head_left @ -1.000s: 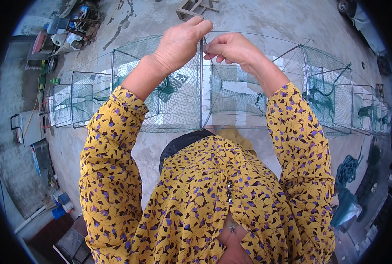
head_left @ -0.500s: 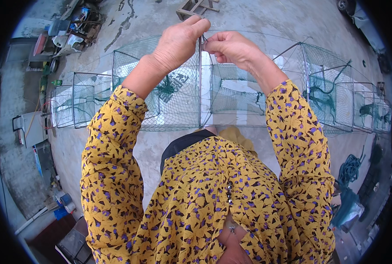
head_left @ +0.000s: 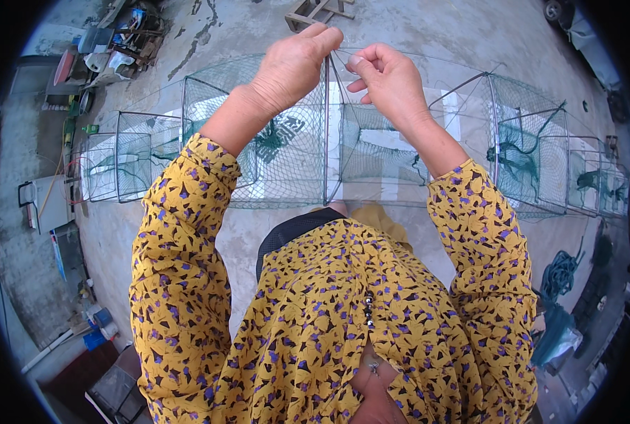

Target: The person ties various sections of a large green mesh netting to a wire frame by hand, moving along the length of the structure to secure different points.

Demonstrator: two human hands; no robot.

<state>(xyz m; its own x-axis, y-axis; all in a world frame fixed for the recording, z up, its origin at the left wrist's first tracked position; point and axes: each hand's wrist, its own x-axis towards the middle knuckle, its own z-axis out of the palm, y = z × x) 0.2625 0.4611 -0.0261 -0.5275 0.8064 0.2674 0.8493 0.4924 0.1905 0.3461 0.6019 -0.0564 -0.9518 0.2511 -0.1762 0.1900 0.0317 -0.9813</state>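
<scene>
A long folding net trap (head_left: 286,166), green mesh over square dark metal frames, stretches across in front of me from left to right. My left hand (head_left: 297,65) is closed at the top of a middle frame rod (head_left: 326,134), its fingertips gripping the rod's upper end with the mesh. Just to the right, my right hand (head_left: 391,79) pinches a thin cord between thumb and forefinger, its other fingers curled loosely. The cord runs from there to the left fingertips. Dark strands slant down from the left fingertips. The exact knot or joint is hidden by my left fingers.
A small wooden frame stool (head_left: 318,13) stands on the concrete beyond the net. Clutter with basins (head_left: 97,62) lies at the far left, near a white box (head_left: 50,201). Coiled green rope (head_left: 561,274) sits at the right. A wheel (head_left: 554,10) shows at the far right.
My right hand has moved a little right, away from the left fingertips, drawing the thin cord out between them. My left hand stays at the rod's top, shifted slightly right.
</scene>
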